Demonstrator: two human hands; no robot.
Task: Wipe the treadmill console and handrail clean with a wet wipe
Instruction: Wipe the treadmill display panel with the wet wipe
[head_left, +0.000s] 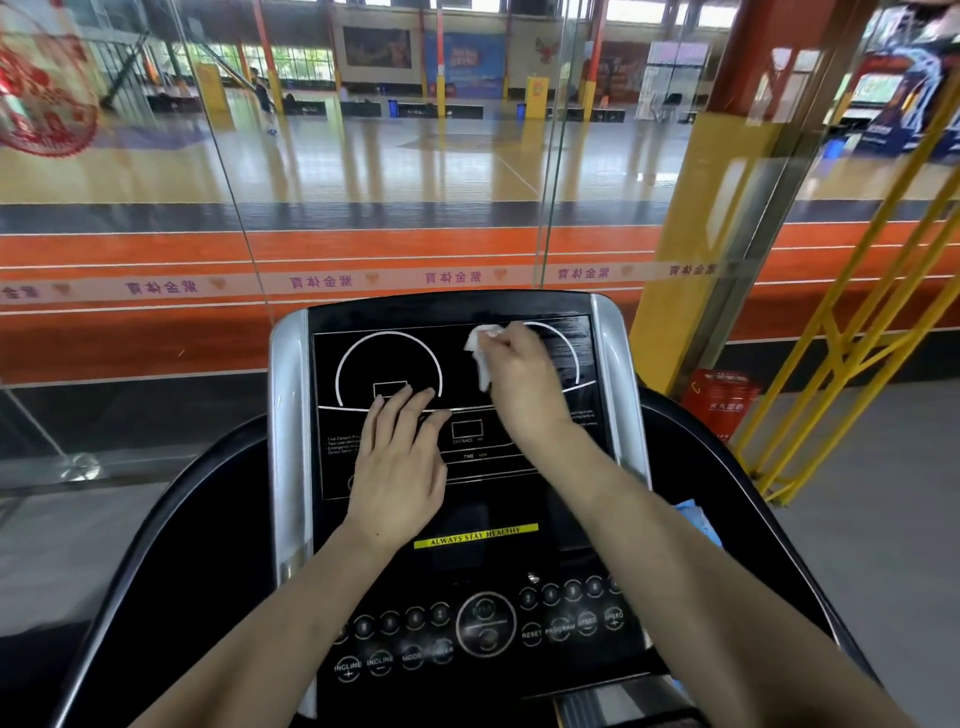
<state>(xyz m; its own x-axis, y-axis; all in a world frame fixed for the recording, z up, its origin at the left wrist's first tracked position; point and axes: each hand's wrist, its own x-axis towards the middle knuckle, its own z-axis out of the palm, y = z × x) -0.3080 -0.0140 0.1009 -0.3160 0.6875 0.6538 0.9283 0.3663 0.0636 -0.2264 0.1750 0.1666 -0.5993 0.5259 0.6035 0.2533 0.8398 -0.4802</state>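
The right hand (519, 379) is gripping a crumpled white wet wipe (480, 353) in curled fingers, pressing it against the black treadmill console (519, 499) at about one o'clock on the display panel, beside streaky wet marks. The left hand (400, 462) is lying flat, fingers straight and slightly spread, at roughly nine o'clock on the panel, holding nothing. The black handrail (171, 519) is curving around both sides of the console.

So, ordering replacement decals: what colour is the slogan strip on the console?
Yellow strip with dark lettering, head view.
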